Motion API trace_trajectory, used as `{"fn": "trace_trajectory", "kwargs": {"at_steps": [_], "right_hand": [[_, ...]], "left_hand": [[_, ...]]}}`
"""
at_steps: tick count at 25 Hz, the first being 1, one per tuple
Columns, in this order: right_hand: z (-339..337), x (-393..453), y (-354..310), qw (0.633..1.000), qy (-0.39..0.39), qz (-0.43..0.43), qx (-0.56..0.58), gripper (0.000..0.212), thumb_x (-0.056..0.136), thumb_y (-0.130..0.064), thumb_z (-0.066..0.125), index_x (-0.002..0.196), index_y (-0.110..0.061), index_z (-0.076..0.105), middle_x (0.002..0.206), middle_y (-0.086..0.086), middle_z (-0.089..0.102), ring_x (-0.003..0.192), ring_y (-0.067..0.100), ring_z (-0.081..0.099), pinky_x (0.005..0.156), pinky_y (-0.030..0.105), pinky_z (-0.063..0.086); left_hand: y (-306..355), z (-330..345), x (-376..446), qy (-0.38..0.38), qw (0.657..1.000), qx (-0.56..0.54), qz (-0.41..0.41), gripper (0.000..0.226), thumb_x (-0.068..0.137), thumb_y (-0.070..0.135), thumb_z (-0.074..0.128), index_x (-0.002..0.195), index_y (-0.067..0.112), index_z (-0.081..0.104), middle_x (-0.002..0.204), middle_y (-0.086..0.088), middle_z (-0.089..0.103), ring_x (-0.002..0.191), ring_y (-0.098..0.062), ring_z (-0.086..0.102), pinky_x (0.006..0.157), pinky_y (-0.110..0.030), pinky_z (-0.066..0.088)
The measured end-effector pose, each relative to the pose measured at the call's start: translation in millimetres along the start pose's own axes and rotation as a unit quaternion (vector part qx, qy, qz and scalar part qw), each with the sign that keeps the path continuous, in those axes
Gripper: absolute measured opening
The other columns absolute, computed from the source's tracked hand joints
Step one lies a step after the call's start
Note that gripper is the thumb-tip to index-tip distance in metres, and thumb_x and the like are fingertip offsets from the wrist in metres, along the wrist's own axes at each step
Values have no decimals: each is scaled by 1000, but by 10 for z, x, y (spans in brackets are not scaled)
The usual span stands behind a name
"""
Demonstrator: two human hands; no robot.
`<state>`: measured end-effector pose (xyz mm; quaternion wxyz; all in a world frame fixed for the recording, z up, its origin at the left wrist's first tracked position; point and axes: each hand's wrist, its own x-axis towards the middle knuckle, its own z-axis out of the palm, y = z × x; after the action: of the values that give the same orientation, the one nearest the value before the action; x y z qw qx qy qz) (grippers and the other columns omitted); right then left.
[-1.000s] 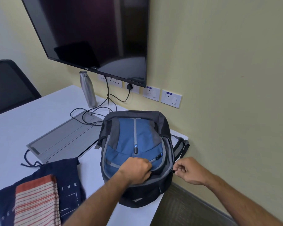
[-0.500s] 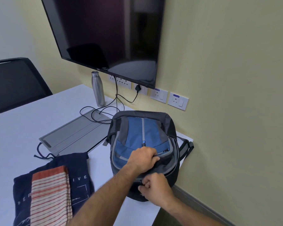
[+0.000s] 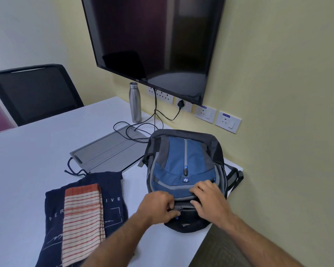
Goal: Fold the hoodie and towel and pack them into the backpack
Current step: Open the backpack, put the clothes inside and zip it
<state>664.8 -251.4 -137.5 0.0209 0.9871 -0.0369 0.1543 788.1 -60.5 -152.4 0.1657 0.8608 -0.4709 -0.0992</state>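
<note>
Backpack (image 3: 183, 170) lying at surface's right edge | left hand (image 3: 158, 208) pinching zipper pull (image 3: 179, 209); right hand (image 3: 208, 199) pressing flap, fingers spread | hoodie (image 3: 112, 191) with towel (image 3: 81, 218) resting folded at near edge | likely soft, light; best lifting from underneath.

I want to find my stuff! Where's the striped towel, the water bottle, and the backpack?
striped towel (image 3: 82, 224), head view, middle of the folded cloth lying on the navy hoodie.
steel water bottle (image 3: 135, 105), head view, middle of its body.
backpack (image 3: 181, 158), head view, blue front panel above the hands.
</note>
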Motion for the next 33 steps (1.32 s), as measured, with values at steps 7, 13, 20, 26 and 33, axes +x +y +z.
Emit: {"fn": "trace_trajectory", "kwargs": {"at_steps": [7,13,20,26,33], "right_hand": [[120,196,-134,993,-56,-77,-69,21,61,-31,87,70,-25,68,69,-8,60,62,16,57,51,30,51],[-21,226,-121,993,-36,-87,-70,27,57,-29,89,66,-22,64,66,-7,58,59,16,56,47,29,48],[-133,203,103,992,-25,-100,-77,21,66,-29,85,71,-23,66,70,-8,60,62,15,57,49,29,48],[-75,286,-241,992,-30,-103,-72,24,62,-32,84,68,-21,63,68,-6,58,61,16,56,48,30,48],[299,798,-1052,986,-100,-62,-116,37,48,-33,90,69,-14,66,67,4,60,60,24,58,50,37,48]], "left_hand": [[263,318,-125,37,993,-15,-115,24,91,41,57,104,21,63,110,1,69,104,-24,62,83,-33,51],[144,251,-153,39,996,-35,-71,14,90,37,55,93,24,58,102,7,68,98,-20,61,80,-34,49],[-412,82,-326,49,993,-20,-105,13,92,40,55,93,27,57,98,10,68,90,-18,62,79,-33,51],[-640,48,-401,68,987,-38,-141,12,94,38,59,92,27,60,96,10,67,85,-15,63,81,-37,57],[-679,62,-393,65,987,-50,-139,12,94,39,60,93,27,59,96,10,67,85,-14,63,83,-37,56]]}}
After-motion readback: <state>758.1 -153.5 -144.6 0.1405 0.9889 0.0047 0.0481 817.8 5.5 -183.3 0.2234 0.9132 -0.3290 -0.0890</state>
